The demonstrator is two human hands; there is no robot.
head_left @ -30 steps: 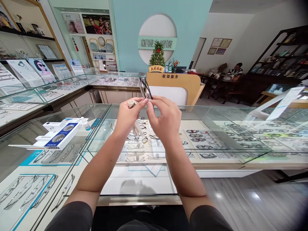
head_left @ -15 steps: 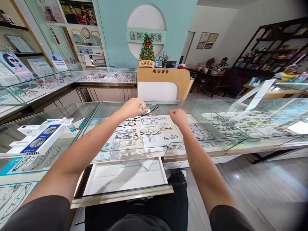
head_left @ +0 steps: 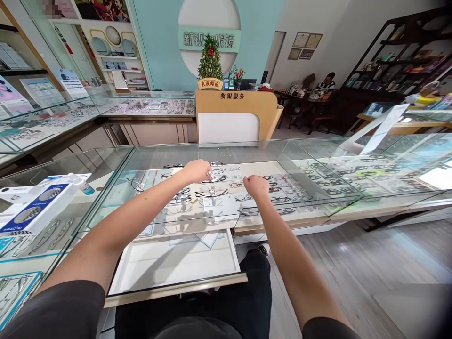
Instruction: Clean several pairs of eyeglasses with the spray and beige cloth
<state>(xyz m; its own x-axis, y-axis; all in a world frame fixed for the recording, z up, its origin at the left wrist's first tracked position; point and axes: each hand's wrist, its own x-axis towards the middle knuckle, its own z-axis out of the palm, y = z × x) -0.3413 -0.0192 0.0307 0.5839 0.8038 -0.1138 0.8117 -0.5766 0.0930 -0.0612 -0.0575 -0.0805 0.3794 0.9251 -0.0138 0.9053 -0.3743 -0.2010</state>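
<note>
My left hand is closed, low over the glass display case, with its fingertips pinched on a pair of dark-framed eyeglasses. Most of that frame is hidden by the hand or blends with the rows beneath. My right hand is curled above the rows to the right, its thumb pointing left; whatever its fingers may hold is hidden. Between and below the hands lies a half-rim pair of eyeglasses on the white display board.
An open white drawer juts out in front of my legs. A blue-and-white box and a small bottle stand on the left case. Behind is a wooden cashier counter; a person sits at the back right.
My left hand has lowered toward the rows with the eyeglasses. My right hand has also come down slightly. The camera view has tilted down and shifted a little.
</note>
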